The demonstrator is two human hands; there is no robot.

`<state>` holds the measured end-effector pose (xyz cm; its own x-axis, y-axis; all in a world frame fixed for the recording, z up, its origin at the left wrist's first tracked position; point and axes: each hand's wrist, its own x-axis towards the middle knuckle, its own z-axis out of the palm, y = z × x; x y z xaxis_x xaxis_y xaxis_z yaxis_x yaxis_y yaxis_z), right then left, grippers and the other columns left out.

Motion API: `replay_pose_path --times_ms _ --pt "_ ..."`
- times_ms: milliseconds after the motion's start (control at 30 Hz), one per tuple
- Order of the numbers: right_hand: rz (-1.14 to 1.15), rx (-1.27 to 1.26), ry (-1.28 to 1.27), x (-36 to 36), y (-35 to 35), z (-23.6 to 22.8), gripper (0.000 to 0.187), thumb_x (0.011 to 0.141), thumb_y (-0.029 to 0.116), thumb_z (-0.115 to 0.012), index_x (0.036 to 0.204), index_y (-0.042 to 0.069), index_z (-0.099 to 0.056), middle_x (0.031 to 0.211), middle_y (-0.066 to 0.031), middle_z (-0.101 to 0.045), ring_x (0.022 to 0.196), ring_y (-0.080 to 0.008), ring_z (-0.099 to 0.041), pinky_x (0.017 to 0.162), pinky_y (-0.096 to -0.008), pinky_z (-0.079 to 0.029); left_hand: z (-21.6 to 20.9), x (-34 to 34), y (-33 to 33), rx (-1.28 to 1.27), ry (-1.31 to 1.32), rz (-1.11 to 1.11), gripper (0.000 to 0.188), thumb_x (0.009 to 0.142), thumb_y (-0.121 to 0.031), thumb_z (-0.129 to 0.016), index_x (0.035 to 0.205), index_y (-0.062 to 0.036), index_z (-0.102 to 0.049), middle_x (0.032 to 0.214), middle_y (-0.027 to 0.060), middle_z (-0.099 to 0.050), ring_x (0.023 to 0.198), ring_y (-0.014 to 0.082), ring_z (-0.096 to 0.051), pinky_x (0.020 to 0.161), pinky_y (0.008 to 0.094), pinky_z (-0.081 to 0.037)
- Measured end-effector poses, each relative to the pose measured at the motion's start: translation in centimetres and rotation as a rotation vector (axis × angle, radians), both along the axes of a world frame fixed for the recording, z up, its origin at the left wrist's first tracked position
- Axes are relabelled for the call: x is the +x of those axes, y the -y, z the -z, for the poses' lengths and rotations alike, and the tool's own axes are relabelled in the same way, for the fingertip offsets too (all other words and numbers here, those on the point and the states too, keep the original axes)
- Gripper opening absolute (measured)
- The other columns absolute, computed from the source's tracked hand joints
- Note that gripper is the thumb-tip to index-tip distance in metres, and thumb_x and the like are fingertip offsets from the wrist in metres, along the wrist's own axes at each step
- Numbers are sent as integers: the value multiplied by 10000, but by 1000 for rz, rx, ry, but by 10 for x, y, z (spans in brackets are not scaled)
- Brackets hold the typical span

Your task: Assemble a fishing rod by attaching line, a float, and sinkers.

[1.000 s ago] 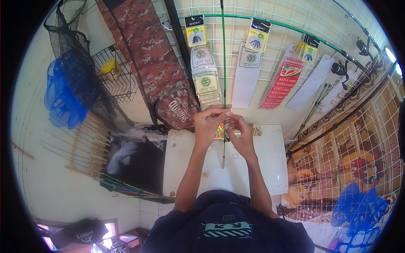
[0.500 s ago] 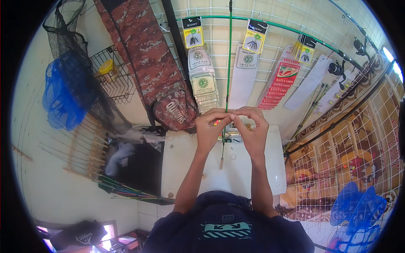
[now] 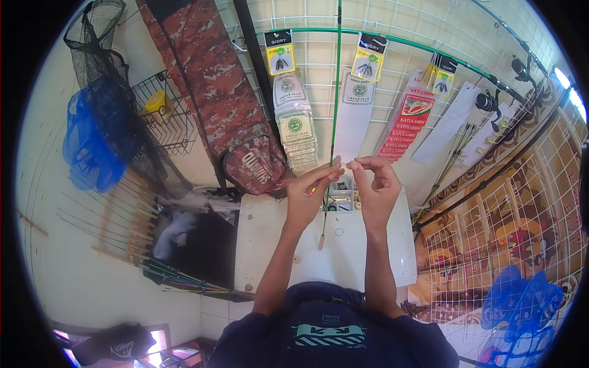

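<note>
A thin green fishing rod (image 3: 337,92) stands nearly upright in front of me, its small tan lower end (image 3: 321,241) above the white table. My left hand (image 3: 308,191) is closed around it, with thumb and fingers pinched together at the rod. Just to the right, my right hand (image 3: 377,187) has its thumb and forefinger pinched, a short gap from the left fingertips. Whatever lies in that pinch is too small to make out. Below and between the hands, a compartment box (image 3: 345,207) with small parts is partly hidden.
The white table (image 3: 276,227) lies under my hands. Behind it, a wire grid (image 3: 319,52) carries hanging packets (image 3: 294,126) and a red packet strip (image 3: 415,116). A camouflage rod bag (image 3: 208,80) and a black net (image 3: 104,67) hang left. Fishing reels (image 3: 488,103) are at right.
My hands were touching at the fingertips over the rod; now the right hand has drawn away to the right, opening a small gap. The rod's upper part has shifted slightly right.
</note>
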<state>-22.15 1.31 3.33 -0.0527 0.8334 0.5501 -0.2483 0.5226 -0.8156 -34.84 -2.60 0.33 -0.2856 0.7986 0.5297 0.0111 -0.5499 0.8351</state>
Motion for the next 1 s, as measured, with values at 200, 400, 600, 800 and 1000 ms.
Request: replay_pose_path --times_ms 200,400,600,800,1000 --pt "27 -18 -2 2 6 -7 137 804 -47 -709 936 -25 -680 897 -76 -670 864 -121 -618 780 -251 -456 -2 5 2 -29 93 -23 116 844 69 -675 909 27 -590 926 96 -690 954 196 -684 796 260 -557" --pt "0 37 44 4 6 -7 170 795 -72 -696 957 -26 -722 910 -95 -664 872 -143 -612 804 -264 -460 -2 7 4 -24 31 -55 155 815 94 -686 947 55 -616 943 128 -689 875 182 -693 798 275 -565" --pt "-15 51 38 4 9 -9 199 832 -68 -672 1026 -34 -698 941 -118 -678 869 -133 -631 753 -240 -507 -1 10 6 -55 -28 -64 138 825 103 -663 956 70 -630 955 128 -684 892 178 -691 825 281 -565" --pt "38 -41 23 1 15 -14 246 833 -37 -691 1064 -34 -606 895 -137 -727 867 -114 -654 811 -256 -486 0 11 7 7 -116 -115 109 836 65 -656 946 59 -658 985 141 -712 859 179 -705 778 289 -584" --pt "59 -24 19 -1 16 -15 235 833 -39 -692 1048 -31 -596 887 -130 -728 885 -123 -664 842 -259 -468 -4 10 10 -1 -145 -118 108 831 67 -658 938 55 -670 1002 143 -711 861 180 -705 778 284 -583"
